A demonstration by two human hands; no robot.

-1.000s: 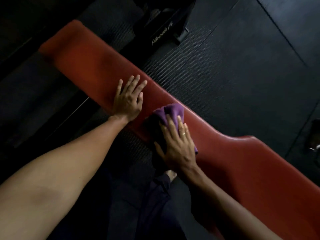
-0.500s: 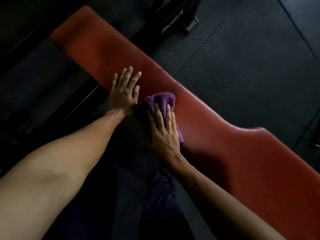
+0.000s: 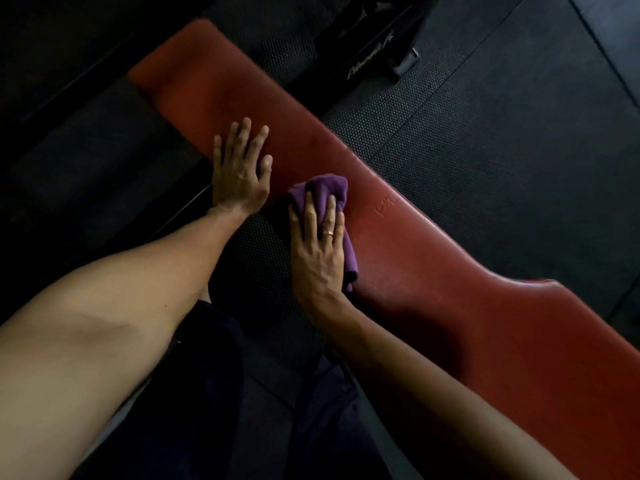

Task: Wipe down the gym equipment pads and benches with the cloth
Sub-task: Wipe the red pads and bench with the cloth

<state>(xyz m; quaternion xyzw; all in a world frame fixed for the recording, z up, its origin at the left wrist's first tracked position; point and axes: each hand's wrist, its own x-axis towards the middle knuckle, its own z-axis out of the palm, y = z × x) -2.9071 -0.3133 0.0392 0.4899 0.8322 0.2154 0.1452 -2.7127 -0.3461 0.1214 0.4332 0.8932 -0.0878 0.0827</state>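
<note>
A: Grip first: right hand [image 3: 320,251] lies flat, fingers pressed down on the purple cloth [image 3: 329,195], pinning it to the red bench pad [image 3: 450,265]. Not a pinch, more a palm press. Whether the thumb hooks under the cloth, cannot tell.

B: Left hand?

A: Left hand [image 3: 240,174] is spread, palm down, bare on the pad just beside the cloth, toward the upper left of the frame. Holding nothing, looks like bracing.

B: Key relation for the next move?

A: Pad's long axis runs diagonally, upper left of the frame down to lower right. Cloth sits about mid-length, on the near edge. Unwiped-looking stretch toward the upper left end lies past the left hand, so that hand is directly in the stroke's path. My judgement: either it lifts off or the stroke goes toward the lower right, where the pad widens.

B: Nearer hand to the cloth?

A: Right, it's on it. Left is close, not touching it as far as I see.

B: Anything hidden?

A: Cloth is mostly under the palm; a tail shows at the wrist side. Pad's lower right end is cut off by the frame. Dark frame [image 3: 377,53] of some machine at top centre, lettering unreadable. Floor mat [image 3: 485,133] very dim. Can't tell wet from dry on the pad.
</note>
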